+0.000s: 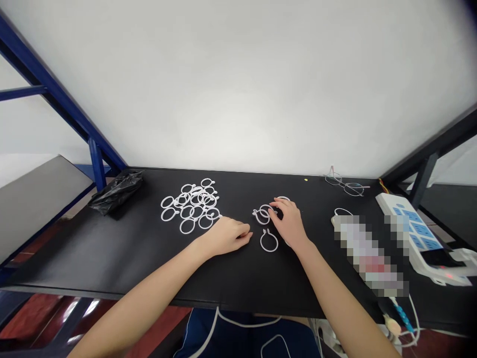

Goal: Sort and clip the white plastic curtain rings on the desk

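On the black tabletop, my left hand (229, 235) rests palm down at the right edge of a pile of white rings (187, 226). Its fingers are curled together, and nothing shows at their tips. My right hand (288, 223) lies over a few more white rings, thumb and forefinger apart. The thumb touches or hovers by a pair of overlapping rings (263, 221); I cannot tell which. Another ring (283, 198) is partly hidden behind the right fingers. Between the hands and nearer me lies a single white ring (269, 251) with a small gap between two knobs.
A crumpled black plastic bag (117, 191) lies at the far left. Wire-framed glasses (343, 184) sit at the back right. A blurred-out object (368, 253) and a white power strip (410, 233) with cables occupy the right side. Blue metal posts (96, 164) stand at the left.
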A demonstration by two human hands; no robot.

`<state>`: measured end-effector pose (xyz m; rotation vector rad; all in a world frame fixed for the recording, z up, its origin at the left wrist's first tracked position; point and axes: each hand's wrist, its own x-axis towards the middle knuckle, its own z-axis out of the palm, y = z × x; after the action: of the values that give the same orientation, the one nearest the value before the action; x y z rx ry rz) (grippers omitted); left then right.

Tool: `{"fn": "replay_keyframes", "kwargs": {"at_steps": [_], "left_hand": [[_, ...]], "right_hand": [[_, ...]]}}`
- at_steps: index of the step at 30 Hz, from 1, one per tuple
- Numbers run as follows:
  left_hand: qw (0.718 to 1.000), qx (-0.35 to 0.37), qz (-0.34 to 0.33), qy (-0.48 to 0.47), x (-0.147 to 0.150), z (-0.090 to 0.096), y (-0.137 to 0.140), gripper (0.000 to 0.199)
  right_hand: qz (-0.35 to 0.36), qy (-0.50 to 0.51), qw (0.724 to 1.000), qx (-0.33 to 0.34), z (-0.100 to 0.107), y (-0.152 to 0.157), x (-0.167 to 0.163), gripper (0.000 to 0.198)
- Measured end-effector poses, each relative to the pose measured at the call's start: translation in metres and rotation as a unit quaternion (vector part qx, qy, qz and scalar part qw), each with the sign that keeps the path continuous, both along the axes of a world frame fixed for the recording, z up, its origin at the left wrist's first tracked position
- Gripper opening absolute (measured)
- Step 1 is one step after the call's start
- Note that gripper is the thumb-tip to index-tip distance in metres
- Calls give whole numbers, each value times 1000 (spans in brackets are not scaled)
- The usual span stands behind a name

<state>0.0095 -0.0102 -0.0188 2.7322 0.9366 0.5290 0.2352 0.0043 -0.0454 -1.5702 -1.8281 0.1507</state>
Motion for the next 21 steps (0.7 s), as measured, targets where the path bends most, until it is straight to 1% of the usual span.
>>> {"fn": "replay_keyframes", "kwargs": {"at_steps": [4, 7, 12, 19, 21], "left_hand": [[1000, 3, 6, -8, -1, -2, 2, 32], [1000, 7, 6, -2, -1, -3, 2, 32], [1000, 13, 8, -10, -1, -4, 3, 32], [997, 51, 16, -53, -1, -4, 3, 33], [994, 67, 26, -86, 0, -2, 2, 25]], "right_hand": [[2, 41, 999, 6, 1, 1, 1, 14], [-12, 73, 997, 14, 5, 0, 0, 13], [-30, 129, 990, 51, 12, -2, -2, 14], [-27, 234, 970, 55, 16, -6, -5, 15], [-23, 268, 961, 63, 17, -8, -10, 16]]}}
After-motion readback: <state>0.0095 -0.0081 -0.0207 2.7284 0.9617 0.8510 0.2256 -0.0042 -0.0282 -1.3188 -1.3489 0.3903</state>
